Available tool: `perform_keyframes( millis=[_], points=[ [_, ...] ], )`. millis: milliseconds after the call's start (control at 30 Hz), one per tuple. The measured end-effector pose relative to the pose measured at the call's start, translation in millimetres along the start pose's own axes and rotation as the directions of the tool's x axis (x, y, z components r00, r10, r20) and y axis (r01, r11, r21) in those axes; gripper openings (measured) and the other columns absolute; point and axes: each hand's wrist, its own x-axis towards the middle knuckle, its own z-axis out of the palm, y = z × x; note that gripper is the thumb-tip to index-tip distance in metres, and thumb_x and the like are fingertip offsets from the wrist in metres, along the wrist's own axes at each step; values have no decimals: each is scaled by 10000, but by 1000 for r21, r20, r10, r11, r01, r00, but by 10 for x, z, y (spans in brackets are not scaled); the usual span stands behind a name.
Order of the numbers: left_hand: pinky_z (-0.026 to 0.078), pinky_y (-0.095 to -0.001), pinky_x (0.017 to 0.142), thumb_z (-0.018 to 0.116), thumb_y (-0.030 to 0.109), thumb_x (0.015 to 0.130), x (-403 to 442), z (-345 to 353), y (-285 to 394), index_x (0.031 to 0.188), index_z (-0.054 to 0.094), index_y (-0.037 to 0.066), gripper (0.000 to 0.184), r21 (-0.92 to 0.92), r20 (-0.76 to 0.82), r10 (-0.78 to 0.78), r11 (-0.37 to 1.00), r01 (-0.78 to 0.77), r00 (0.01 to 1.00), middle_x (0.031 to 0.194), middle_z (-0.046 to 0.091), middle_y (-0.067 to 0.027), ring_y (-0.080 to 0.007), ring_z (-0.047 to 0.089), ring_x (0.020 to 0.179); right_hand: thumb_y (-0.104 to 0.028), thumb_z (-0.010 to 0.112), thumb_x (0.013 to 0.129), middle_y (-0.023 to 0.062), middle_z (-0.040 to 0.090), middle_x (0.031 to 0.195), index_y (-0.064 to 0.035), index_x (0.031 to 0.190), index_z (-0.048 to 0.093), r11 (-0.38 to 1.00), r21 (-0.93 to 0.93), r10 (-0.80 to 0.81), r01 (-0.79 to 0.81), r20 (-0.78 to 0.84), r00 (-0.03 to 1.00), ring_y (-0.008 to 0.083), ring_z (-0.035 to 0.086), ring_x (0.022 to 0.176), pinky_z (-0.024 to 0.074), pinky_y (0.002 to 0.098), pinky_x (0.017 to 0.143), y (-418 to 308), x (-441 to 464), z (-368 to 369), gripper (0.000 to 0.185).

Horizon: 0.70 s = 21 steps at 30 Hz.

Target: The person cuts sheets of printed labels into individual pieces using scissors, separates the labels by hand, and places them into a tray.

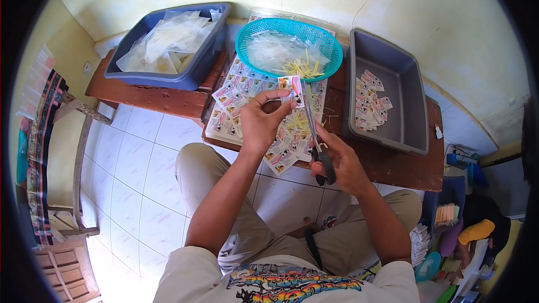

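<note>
My left hand (268, 116) pinches a small printed label (291, 88) between thumb and fingers, held up in front of the teal basket. My right hand (339, 160) is wrapped round the black handles of a pair of scissors (313, 129). The blades point up and lie along the right edge of the label; whether they touch the paper I cannot tell. Below my hands lie printed label sheets (227, 126), loose cut strips of labels (281, 156) and thin yellowish offcuts (300, 125).
The teal basket (242, 59) holds clear plastic and yellowish trimmings. Left of it, a blue tub (193, 81) contains translucent plastic bags. A grey tub (401, 112) at right has cut labels inside. All stand on a brown wooden bench (398, 163). Another person (477, 233) is at lower right.
</note>
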Motion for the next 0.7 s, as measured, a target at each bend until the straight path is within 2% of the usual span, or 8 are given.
perform_keyframes(
  millis=[167, 267, 333, 700],
  points=[
    [599, -262, 765, 857, 18, 898, -12, 44, 1, 1181, 740, -30, 310, 1, 6, -6, 1000, 6, 1000, 990, 804, -163, -136, 746, 879, 23, 847, 885, 56, 507, 1240, -111, 1681, 359, 999, 41, 19, -18, -11, 1000, 89, 619, 948, 581, 249, 824, -5, 32, 6, 943],
    [605, -266, 770, 848, 13, 904, -20, 70, 29, 1173, 741, -25, 293, 28, 8, 1, 1000, -1, 1000, 990, 805, -166, -140, 752, 884, 41, 834, 889, 65, 515, 1248, -116, 1680, 362, 1000, -12, 19, -19, -8, 1000, 88, 623, 940, 594, 254, 777, -16, 61, 19, 934],
    [623, -283, 821, 818, -30, 918, -25, 79, 59, 1202, 728, -41, 298, 20, 19, -20, 1000, 19, 1000, 990, 800, -153, -149, 755, 892, 51, 826, 891, 72, 523, 1258, -120, 1677, 367, 1000, -18, 2, -3, -11, 1000, 92, 628, 936, 602, 262, 750, -9, 77, 24, 926],
    [637, -304, 824, 800, -41, 932, -23, 81, 24, 1212, 701, -51, 298, 0, 59, -16, 1000, 16, 998, 1000, 800, -180, -177, 770, 903, 31, 833, 898, 80, 534, 1307, -109, 1672, 375, 999, 42, 10, -9, -41, 999, 123, 634, 1001, 596, 268, 814, 10, 140, 36, 910]
  ],
)
